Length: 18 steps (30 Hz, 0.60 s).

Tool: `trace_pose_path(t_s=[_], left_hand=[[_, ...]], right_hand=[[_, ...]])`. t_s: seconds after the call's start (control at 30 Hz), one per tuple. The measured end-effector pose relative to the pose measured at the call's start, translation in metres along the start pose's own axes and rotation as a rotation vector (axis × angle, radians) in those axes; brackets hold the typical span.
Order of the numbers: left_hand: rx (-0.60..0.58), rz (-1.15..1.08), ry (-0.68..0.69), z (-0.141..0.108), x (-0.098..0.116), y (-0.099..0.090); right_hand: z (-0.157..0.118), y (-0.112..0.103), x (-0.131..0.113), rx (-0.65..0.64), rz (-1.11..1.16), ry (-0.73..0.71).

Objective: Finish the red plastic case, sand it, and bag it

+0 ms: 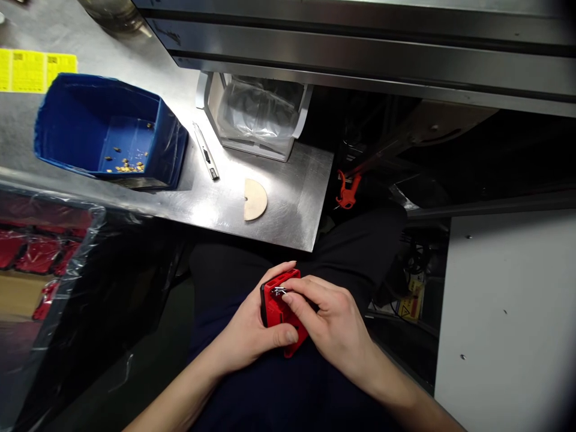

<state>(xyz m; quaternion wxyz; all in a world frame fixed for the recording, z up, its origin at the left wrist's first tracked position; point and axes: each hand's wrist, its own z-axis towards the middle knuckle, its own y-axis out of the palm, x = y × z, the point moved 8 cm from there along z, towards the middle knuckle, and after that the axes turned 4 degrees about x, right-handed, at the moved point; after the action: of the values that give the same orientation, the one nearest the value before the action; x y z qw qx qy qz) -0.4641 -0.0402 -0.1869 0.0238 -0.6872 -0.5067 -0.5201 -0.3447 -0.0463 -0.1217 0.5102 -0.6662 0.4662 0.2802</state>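
Above my lap, my left hand (pixel 249 330) is wrapped round a red plastic housing (pixel 276 311) with a black edge on its left side. Its thumb lies across the lower part of the red face. My right hand (pixel 330 315) closes thumb and forefinger in a pinch on a small shiny metal part (pixel 279 291) at the upper end of the housing. The exact kind of this metal part is too small to make out. The other fingers of the right hand are curled beside the housing.
On the steel table (pixel 288 216) stand a blue bin (pixel 173 144) with small brass-coloured pieces and a grey bin (pixel 256 147) of clear bags. A utility knife (pixel 206 153) and a half-round wooden disc (pixel 255 200) lie nearby. An orange air gun (pixel 348 191) hangs beyond the table's corner.
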Motion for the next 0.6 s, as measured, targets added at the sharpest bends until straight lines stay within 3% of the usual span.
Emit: trace_pose_path(t_s=[0.23,0.37,0.47,0.6], left_hand=[[0.017,-0.067,-0.003,0.000,-0.001,0.001],[0.045,-0.148,-0.054,-0.002,-0.005,-0.001],[0.063,-0.122,-0.074,-0.003,-0.009,-0.005],[0.061,-0.126,-0.062,-0.003,-0.010,-0.007]], right_hand=[[-0.001,-0.002,0.007,0.043,0.096,0.054],[0.007,-0.021,0.033,0.189,0.229,0.182],[0.023,-0.039,0.050,0.317,0.220,0.176],[0.062,-0.042,0.057,0.344,0.049,0.051]])
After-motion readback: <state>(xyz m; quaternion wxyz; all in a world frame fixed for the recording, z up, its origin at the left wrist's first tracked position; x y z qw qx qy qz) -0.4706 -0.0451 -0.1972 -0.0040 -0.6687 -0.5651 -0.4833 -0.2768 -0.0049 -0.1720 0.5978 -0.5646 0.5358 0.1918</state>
